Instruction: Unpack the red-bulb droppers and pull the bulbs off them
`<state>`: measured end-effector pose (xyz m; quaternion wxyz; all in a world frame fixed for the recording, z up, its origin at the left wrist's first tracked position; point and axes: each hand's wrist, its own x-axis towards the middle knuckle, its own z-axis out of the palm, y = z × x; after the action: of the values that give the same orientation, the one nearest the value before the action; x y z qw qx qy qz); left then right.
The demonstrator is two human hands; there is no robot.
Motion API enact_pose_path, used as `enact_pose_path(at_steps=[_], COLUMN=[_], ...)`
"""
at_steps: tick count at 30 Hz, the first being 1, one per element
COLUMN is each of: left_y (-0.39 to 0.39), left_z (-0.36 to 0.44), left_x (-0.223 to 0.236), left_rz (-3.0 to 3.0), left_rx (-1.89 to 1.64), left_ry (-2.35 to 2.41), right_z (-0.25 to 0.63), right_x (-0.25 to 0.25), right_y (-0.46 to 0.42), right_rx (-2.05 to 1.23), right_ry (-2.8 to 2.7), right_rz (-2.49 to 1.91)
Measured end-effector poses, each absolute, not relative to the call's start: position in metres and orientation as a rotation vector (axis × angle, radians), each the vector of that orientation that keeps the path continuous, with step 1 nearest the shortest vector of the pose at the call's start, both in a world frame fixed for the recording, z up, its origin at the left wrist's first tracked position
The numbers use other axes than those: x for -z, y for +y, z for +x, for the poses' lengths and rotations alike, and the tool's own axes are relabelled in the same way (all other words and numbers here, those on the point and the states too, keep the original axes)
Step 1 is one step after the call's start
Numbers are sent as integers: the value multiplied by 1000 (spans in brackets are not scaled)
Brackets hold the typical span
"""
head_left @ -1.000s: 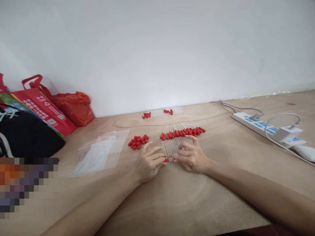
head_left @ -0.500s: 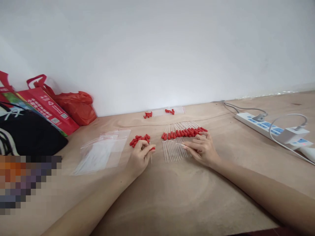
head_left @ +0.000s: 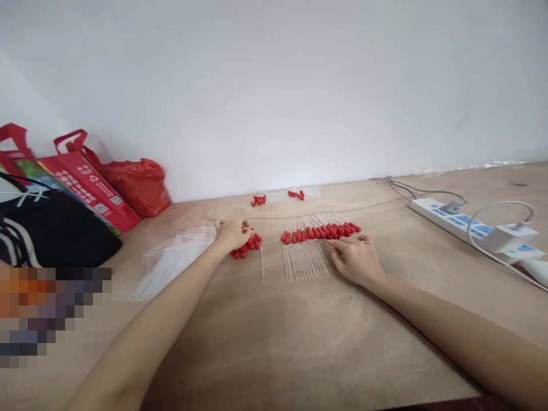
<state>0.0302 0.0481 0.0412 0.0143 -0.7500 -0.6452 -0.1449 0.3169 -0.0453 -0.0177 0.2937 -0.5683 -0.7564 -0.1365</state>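
Observation:
My left hand (head_left: 233,234) reaches over the far side of a small pile of red rubber bulbs (head_left: 245,251), its fingers pinched on a bulb that they mostly cover. Beside the pile, one thin glass tube (head_left: 262,265) lies alone. My right hand (head_left: 354,258) rests at the right end of a row of thin glass tubes (head_left: 302,264). Its fingertips are closed at the upper end of one tube, though the fingers partly hide it. Just beyond lie several glass droppers (head_left: 322,231) with red bulbs towards me, their tubes fanned away.
Clear zip bags (head_left: 171,265) lie at left, partly behind my left forearm. Near the wall is another bag (head_left: 278,196) with a few red bulbs (head_left: 258,200). Red bags (head_left: 137,188) and a black bag (head_left: 55,228) stand far left; a power strip (head_left: 440,214) with cables is right.
My left hand has moved away from me and left, from beside the lone tube onto the bulb pile. My right hand has shifted slightly right, uncovering the rightmost droppers.

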Motion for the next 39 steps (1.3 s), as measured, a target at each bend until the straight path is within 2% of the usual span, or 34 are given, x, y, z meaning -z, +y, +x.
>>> enact_pose_path(at_steps=[10, 17, 24, 28, 33, 39], left_y=[45, 37, 51, 47, 10, -35], left_z=[36, 80, 111, 110, 87, 51], left_x=[-46, -39, -26, -31, -34, -6], left_rz=[-2293, -2433, -2510, -2447, -2438, -2608], left_rx=[439, 409, 275, 351, 581, 830], left_ry=[-1999, -1885, -2071, -2085, -1834, -1109], right_z=[310, 313, 317, 319, 320, 301], right_x=[17, 19, 17, 20, 21, 16], right_y=[-49, -46, -42, -40, -37, -44], right_rx=[287, 166, 202, 208, 234, 346], right_ry=[-2079, -2054, -1955, -1946, -1846, -1925], right_rz=[-1491, -1438, -1466, -1444, -1311, -1062])
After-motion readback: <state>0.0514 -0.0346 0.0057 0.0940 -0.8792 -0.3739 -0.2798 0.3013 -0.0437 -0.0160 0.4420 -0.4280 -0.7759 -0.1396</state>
